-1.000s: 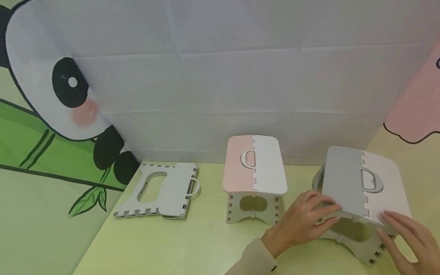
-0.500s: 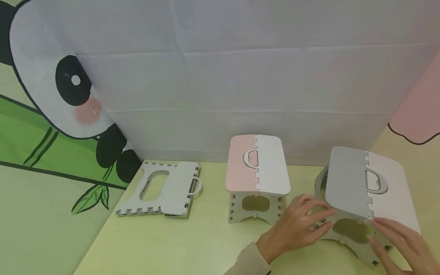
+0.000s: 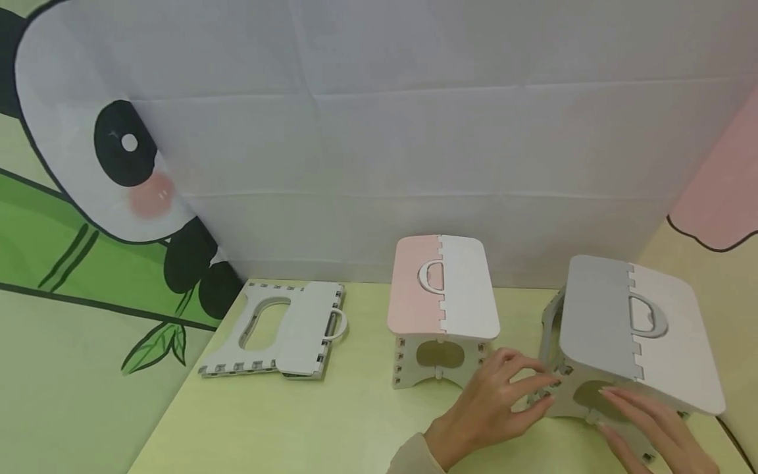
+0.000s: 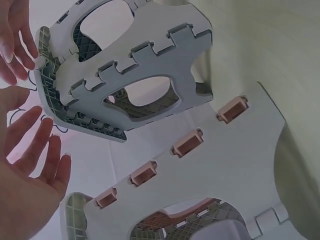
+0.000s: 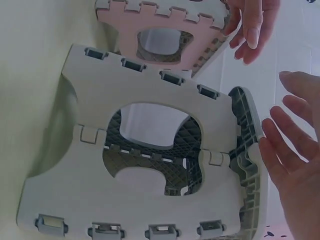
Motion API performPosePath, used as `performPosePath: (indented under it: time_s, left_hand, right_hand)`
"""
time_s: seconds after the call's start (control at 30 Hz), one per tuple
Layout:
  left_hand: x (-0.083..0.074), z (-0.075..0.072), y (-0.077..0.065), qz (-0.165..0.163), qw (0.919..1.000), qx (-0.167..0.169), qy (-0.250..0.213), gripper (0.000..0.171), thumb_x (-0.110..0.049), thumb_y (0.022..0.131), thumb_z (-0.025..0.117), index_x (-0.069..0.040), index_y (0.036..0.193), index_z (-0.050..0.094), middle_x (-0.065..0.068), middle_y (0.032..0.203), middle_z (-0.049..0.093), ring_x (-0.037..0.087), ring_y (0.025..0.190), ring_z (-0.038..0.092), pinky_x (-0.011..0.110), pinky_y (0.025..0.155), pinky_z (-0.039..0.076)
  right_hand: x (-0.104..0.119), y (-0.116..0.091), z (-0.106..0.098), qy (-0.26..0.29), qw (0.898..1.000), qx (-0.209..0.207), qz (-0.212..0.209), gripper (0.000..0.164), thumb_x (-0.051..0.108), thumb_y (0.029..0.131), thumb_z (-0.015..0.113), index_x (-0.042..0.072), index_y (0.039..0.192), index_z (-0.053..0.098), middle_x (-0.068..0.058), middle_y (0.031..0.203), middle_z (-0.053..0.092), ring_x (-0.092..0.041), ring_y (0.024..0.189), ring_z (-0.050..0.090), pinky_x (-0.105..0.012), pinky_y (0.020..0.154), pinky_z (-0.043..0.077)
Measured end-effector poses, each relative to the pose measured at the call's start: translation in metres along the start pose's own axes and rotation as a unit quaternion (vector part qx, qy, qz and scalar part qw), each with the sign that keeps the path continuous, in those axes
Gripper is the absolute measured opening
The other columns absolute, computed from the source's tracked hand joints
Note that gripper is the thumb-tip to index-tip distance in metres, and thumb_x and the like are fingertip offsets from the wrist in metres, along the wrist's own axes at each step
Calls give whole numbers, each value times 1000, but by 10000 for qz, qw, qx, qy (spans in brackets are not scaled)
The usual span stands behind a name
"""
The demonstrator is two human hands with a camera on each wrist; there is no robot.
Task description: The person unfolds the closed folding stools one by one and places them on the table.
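A grey-and-white folding step stool [image 3: 595, 316] stands unfolded on the table at the right, its seat flat and its handle lying on the white half. My left hand [image 3: 494, 401] hovers by its front left leg, fingers loosely bent and holding nothing. In front of the stool's near leg panel is my right hand [image 3: 657, 428], fingers extended and nothing in them. In the right wrist view, the right fingertips lie close to the seat's edge; contact cannot be told. A pink-and-white folding step stool [image 3: 414, 289] stands unfolded to the left of my hands.
A folded white step stool [image 3: 302, 326] lies flat at the table's left, its handle sticking out to the right. Behind the table [image 3: 349, 421] hangs a pale cloth backdrop [image 3: 403, 145] with a cartoon panda printed at the left.
Both hands have drawn back from the grey-and-white stool's seat edge, down and toward me. The right hand has also shifted left. The pink-and-white and folded stools stay put.
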State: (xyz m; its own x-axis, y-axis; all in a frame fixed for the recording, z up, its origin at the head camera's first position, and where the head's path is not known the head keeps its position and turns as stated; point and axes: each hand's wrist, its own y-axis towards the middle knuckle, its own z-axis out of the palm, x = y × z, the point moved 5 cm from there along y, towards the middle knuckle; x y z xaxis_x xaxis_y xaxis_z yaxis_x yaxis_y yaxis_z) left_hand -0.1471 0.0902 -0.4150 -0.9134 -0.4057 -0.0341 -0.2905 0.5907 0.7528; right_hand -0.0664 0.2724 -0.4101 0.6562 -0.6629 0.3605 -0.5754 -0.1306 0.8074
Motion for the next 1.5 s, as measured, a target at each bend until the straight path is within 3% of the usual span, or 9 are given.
performPosePath:
  time_s: [0.07,0.3,0.53,0.7,0.97,1.1,1.27,1.37,1.5]
  left_hand:
    - [1,-1,-3,-66,10000,18,-1,22,-29,89,65,-23,109,70,-7,109,60,10,100,50,19,93,37]
    - [4,-4,-14,-128,9998,-22,115,19,-30,87,67,-22,104,72,-7,106,60,10,99,49,20,92,38]
    - [6,-5,-27,-275,9996,80,-26,20,-30,88,65,-22,105,72,-7,104,59,10,98,49,22,96,37]
    - [8,-7,-34,-330,9994,122,-38,17,-30,87,67,-21,99,72,-7,103,60,11,99,49,23,96,37]
    - [10,-14,-42,-417,9989,204,-10,14,-30,87,67,-22,96,73,-8,101,60,11,100,51,23,94,39]
    - [11,-16,-46,-487,9986,206,-81,13,-29,87,67,-21,95,73,-8,101,61,12,101,52,25,96,38]
    - [13,-19,-50,-569,9982,179,-106,13,-29,86,68,-21,94,73,-8,100,61,12,102,52,25,95,39]
    - [14,-21,-53,-604,9980,152,-101,14,-28,85,69,-20,96,73,-7,100,61,12,102,52,25,94,39]
    - [15,-25,-58,-703,9974,153,-105,14,-28,85,69,-20,97,73,-8,101,61,11,102,52,24,93,40]
  right_hand:
    - [0,-4,4,171,9997,151,41,55,41,86,68,-6,115,64,-21,121,59,-14,121,47,-10,98,32]
    - [-4,-4,18,555,9974,-447,-70,49,32,81,76,-9,108,67,-21,110,64,-14,110,56,-12,95,37]
    - [-5,-8,30,600,9968,-491,-201,47,30,80,77,-9,105,68,-19,106,65,-15,106,57,-13,94,38]
    - [-9,-16,36,192,9979,174,598,49,27,74,82,2,114,68,-8,116,62,-4,113,49,-8,95,33]
    - [-5,-22,47,-166,9899,881,1101,64,6,62,86,13,122,64,-3,122,58,0,118,43,-5,95,30]
    - [-6,-23,51,-84,9916,815,996,62,8,63,86,12,121,65,-4,121,59,-2,116,45,-7,96,31]
    - [-8,-25,56,122,9958,725,542,55,19,69,84,8,119,65,-9,120,60,-6,116,47,-8,96,31]
    - [-7,-25,59,60,9951,859,484,57,17,68,84,9,121,64,-7,121,59,-5,116,46,-7,96,30]
    - [-4,-23,63,43,9903,1177,733,65,8,65,85,13,126,61,-2,125,57,-3,118,44,-6,97,28]
